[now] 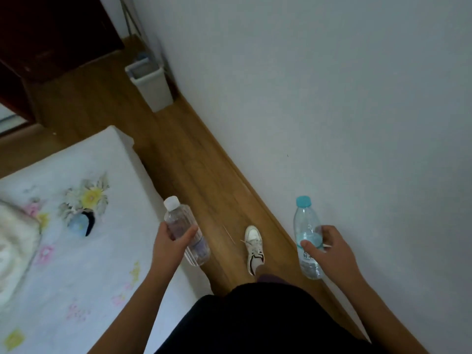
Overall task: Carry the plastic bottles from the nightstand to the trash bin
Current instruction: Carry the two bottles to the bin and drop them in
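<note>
You're standing in a narrow strip of wood floor [194, 175] btw the bed [84, 251] on your left and a plain white wall [332, 98] on your right. Bed has a white sheet w/ printed flowers, and there's a cream bundle of fabric [15, 246] at its left edge. Dark reddish-brown furniture [56, 37] fills the top left corner, can't tell what piece it is exactly. One white sneaker [254, 247] is forward on the floor, dark shorts below it.

Trash bin [150, 83] is up ahead, pale grey, rectangular, sitting on the floor right against the wall, just past the dark furniture. It's open on top w/ some blue thing at the far rim; too small and blurry to tell what's inside.

Bottles: your left hand [171, 241] has its fingers wrapped tight around a clear bottle w/ white cap [186, 233], cap tilted up and away from you, held over the bed edge. Your right hand [332, 251] is clamped on a clear bottle w/ teal cap [306, 236], thumb across the label, a bit of water visible inside. Both bottles are well apart from the bin, low in the view near your body.
</note>
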